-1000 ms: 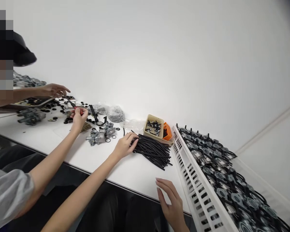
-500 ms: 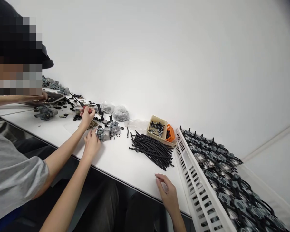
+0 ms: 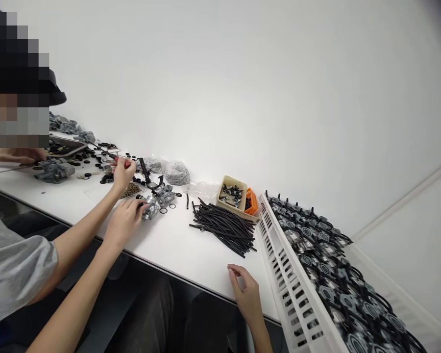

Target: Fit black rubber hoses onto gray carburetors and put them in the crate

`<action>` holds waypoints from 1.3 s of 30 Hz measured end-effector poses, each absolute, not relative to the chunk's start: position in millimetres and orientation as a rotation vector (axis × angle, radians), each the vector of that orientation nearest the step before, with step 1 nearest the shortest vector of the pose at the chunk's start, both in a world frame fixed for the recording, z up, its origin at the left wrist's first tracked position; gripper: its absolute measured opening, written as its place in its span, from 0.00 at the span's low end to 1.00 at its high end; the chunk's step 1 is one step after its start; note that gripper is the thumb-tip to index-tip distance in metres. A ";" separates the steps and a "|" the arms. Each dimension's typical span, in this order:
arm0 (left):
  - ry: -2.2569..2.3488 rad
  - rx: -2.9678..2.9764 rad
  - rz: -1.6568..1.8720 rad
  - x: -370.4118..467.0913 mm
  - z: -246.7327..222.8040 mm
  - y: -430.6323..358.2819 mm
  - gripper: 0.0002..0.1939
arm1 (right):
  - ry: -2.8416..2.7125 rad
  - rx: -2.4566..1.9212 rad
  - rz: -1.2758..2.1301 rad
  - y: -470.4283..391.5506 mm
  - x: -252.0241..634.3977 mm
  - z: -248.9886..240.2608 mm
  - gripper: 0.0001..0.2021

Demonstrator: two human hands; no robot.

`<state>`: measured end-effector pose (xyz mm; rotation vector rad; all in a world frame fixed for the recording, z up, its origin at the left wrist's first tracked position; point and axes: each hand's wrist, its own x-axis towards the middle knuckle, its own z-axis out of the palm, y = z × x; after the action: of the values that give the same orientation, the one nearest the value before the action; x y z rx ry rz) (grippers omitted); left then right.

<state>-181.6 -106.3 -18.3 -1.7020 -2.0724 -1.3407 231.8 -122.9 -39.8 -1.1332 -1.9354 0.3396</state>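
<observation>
My left hand (image 3: 124, 221) reaches across the table with its fingers closed on a small grey metal carburetor (image 3: 150, 210), which they partly cover. Right behind it lies a second carburetor (image 3: 165, 195). Two thin black O-rings (image 3: 163, 211) rest on the white surface beside them. My right hand (image 3: 247, 290) is at the table's front edge, holding nothing, its fingers loosely curved and the thumb a little apart from the index finger. Nearest to it is a pile of short black rubber hoses (image 3: 226, 228).
A co-worker at left holds a red-handled screwdriver (image 3: 122, 162); small brass parts (image 3: 131, 190) lie nearby. A cream bin (image 3: 220, 198) of fittings and an orange basket (image 3: 253, 202) stand behind the hoses. A white slotted crate (image 3: 286, 274) full of carburetors borders the right side.
The whole view has shifted, so things appear farther left. My left hand has drawn the carburetor slightly toward me and turned it. My right hand keeps its pose.
</observation>
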 end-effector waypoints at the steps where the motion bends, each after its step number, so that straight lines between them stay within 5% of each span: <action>1: -2.018 -1.742 -1.298 -174.7 -13.1 -108.4 0.18 | -1.938 -1.133 0.336 -123.1 231.8 -39.8 0.11; 7: -1.666 -2.166 -1.040 -129.3 0.9 -120.6 0.15 | -1.933 -1.144 0.328 -124.8 230.3 -40.2 0.11; 17: -1.326 -2.666 -1.319 -48.2 -3.5 -106.4 0.13 | -1.877 -1.156 0.312 -128.4 228.5 -43.7 0.09; 23: -1.606 -2.676 -1.664 -50.9 -29.4 -102.6 0.23 | -1.881 -1.142 0.303 -124.7 230.2 -53.0 0.09; 39: -1.641 -2.832 -1.549 -55.1 -34.9 -103.8 0.49 | -1.864 -0.952 0.068 -144.9 233.1 -47.2 0.09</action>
<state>-55.1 -103.8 -34.9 -2.8318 -1.6413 -1.5490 233.1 -144.9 -47.2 -0.9518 -1.8639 0.0677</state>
